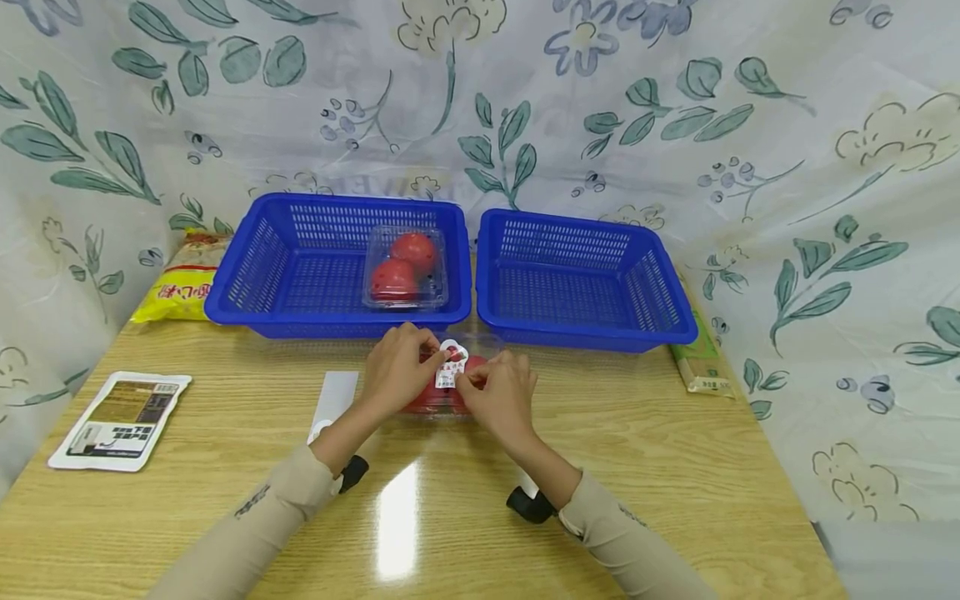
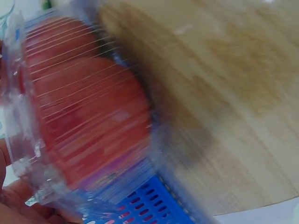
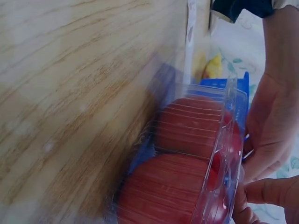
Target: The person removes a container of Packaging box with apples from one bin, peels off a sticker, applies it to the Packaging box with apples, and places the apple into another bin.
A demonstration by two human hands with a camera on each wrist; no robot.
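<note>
A white label (image 1: 452, 367) with a red fruit picture is between the two hands, over the lid of a clear plastic box (image 3: 223, 154). Inside the box lie red, round, tomato-like fruits (image 2: 93, 107). My left hand (image 1: 401, 364) pinches the label's upper left part between thumb and finger. At its lower right edge, my right hand (image 1: 501, 396) pinches it with curled fingers. Whether any of the label touches the lid cannot be told. The left wrist view is blurred and shows the box from its side.
Behind the box stand two blue baskets; the left basket (image 1: 337, 318) holds another clear box (image 1: 433, 293) of red fruits, the right basket (image 1: 585, 333) nothing. A white strip (image 1: 335, 398) and a flat packet (image 1: 120, 421) lie left. A yellow bag (image 1: 176, 287) and green packet (image 1: 701, 358) flank the baskets.
</note>
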